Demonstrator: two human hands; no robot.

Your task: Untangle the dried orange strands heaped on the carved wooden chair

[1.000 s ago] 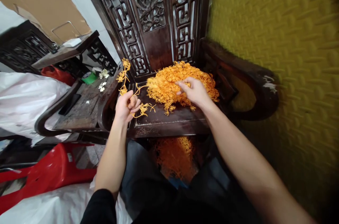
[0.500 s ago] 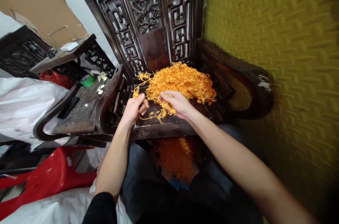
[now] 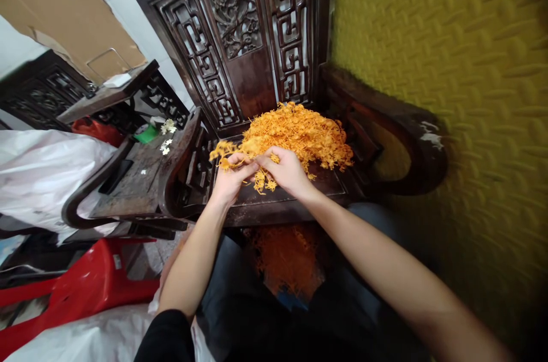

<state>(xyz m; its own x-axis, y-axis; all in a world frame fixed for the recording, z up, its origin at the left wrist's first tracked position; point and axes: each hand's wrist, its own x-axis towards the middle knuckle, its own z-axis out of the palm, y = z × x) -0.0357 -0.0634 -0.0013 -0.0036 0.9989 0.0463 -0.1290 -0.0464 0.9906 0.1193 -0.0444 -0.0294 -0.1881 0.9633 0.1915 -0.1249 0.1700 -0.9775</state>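
Observation:
A heap of thin orange strands [image 3: 299,133] lies on the seat of a dark carved wooden chair [image 3: 295,202]. My left hand [image 3: 231,176] and my right hand [image 3: 286,171] meet at the heap's front left edge. Both pinch the same small bunch of orange strands [image 3: 257,171], which hangs between the fingers just above the seat. More orange strands [image 3: 286,259] fill a container below the seat's front edge, between my knees.
A yellow textured wall [image 3: 449,65] stands on the right. A second dark chair [image 3: 137,173] with small white flowers [image 3: 166,136] is at left. A red plastic stool [image 3: 81,288] and white plastic bags [image 3: 38,168] sit lower left. Cardboard [image 3: 64,13] leans behind.
My left hand came down from a raised hold on long strands to the heap's edge. My right hand moved left from the heap's top, and both hands now grip one bunch.

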